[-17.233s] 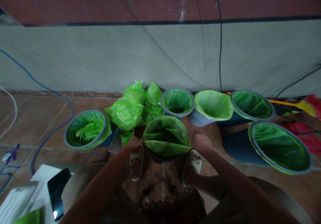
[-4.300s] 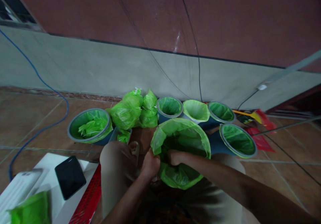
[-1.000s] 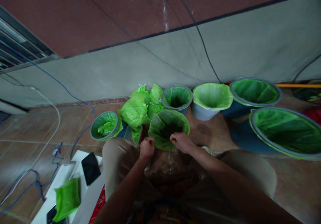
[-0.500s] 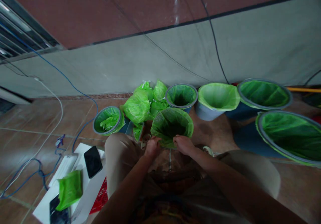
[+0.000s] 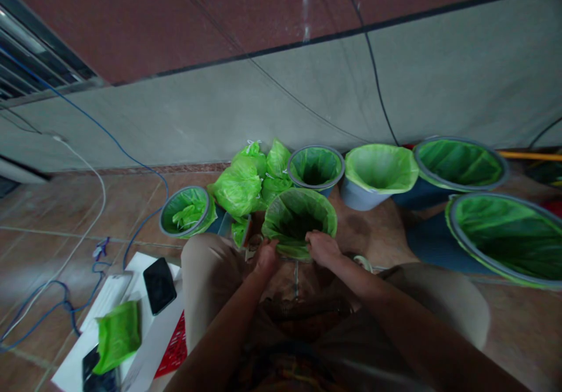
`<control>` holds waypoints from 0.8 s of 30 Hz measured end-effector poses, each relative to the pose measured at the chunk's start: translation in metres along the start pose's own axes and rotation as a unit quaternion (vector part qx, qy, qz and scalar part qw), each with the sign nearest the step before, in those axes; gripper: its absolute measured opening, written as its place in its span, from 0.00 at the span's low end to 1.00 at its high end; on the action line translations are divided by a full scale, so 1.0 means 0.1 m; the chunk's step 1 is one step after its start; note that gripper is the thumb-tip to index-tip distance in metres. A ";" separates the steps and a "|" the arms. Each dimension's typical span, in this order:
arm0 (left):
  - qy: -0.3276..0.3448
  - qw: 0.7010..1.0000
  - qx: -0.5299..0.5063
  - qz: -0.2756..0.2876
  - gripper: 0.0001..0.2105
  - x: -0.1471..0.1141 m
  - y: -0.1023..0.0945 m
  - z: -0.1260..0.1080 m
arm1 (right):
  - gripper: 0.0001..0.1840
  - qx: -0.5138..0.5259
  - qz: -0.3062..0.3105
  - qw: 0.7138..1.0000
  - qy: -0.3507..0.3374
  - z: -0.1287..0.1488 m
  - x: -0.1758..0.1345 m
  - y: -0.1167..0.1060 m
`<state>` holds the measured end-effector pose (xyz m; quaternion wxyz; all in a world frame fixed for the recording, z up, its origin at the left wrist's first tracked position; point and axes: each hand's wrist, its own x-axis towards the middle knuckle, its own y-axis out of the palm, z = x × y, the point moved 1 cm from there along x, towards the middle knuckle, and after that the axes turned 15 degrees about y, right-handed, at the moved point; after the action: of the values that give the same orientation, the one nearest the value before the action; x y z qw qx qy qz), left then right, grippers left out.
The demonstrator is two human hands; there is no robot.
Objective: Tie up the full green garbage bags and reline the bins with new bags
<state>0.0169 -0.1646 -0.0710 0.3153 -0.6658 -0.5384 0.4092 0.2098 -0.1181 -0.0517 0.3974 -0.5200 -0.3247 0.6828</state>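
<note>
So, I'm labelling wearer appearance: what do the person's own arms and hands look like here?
Both forearms are bare, no sleeves in view. The left hand and right hand wear no gloves; no rings, watch or markings can be made out in the dim picture.

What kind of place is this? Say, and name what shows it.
Probably an indoor floor corner used as a makeshift work spot, not a proper workshop: brown floor tiles meet a two-tone wall, loose cables trail about, and a row of bins lined with green bags stands along the wall.

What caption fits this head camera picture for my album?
Left hand and right hand grip the green bag lining a small bin.
</note>
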 end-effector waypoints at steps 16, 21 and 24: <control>0.174 0.968 0.136 0.120 0.14 0.05 0.13 -0.15 | 0.14 -0.049 0.024 0.989 -0.135 0.03 -0.04 0.30; 0.176 0.965 0.150 0.126 0.11 0.08 0.14 -0.16 | 0.15 -0.047 0.020 0.990 -0.133 0.04 -0.02 0.37; 0.181 0.962 0.158 0.130 0.11 0.10 0.13 -0.14 | 0.15 -0.038 0.021 0.990 -0.133 0.05 0.00 0.40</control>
<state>0.0367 -0.1570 -0.0777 0.4532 -0.7344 -0.3095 0.3993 0.1965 -0.1371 -0.0848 0.3163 -0.4458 -0.3892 0.7414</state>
